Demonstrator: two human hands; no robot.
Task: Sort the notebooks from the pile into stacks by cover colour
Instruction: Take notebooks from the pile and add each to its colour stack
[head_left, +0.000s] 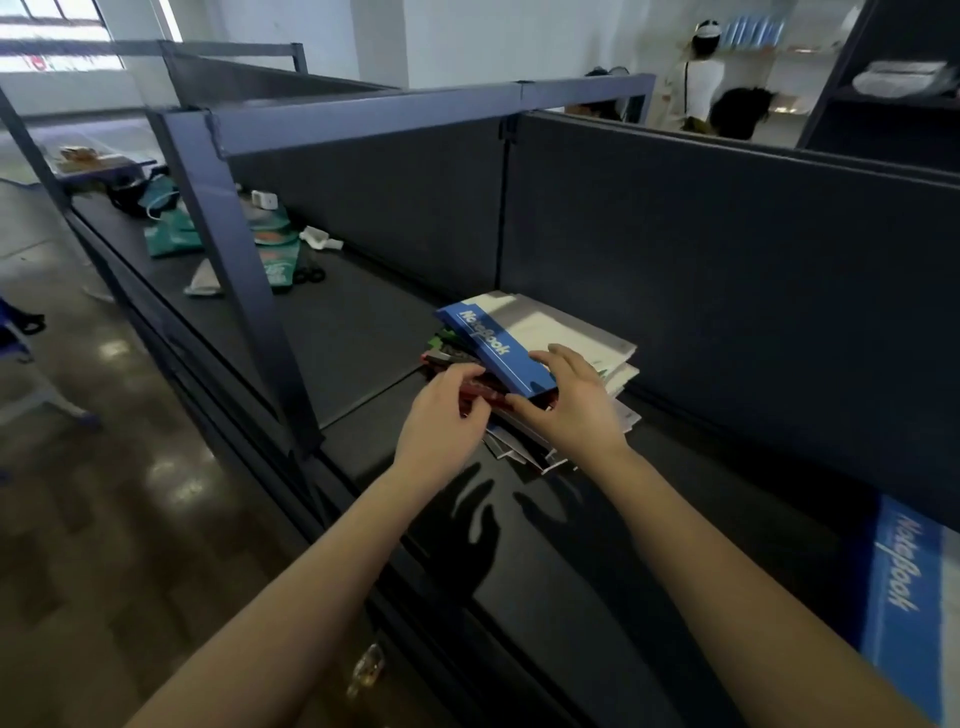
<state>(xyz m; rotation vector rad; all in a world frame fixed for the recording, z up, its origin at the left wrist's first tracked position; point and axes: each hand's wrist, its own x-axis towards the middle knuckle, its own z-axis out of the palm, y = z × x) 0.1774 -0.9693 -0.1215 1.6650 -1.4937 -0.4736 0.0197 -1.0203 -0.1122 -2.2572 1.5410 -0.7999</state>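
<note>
Dark desk (571, 545) backed by a grey partition (727, 270) at twelve o'clock, with the pile (615, 371) of notebooks lying askew at centre. Hands close together at its near edge: right hand (571, 400) pinching the top blue notebook (493, 345) by its near corner, thumb under and fingers (548, 357) over, likely to peel it off; left hand (441, 410) gripping a red notebook (480, 393) just beneath, probably to steady the rest. Second blue notebook (904, 587) flat at four o'clock, well apart, seemingly the start of the blue stack.
</note>
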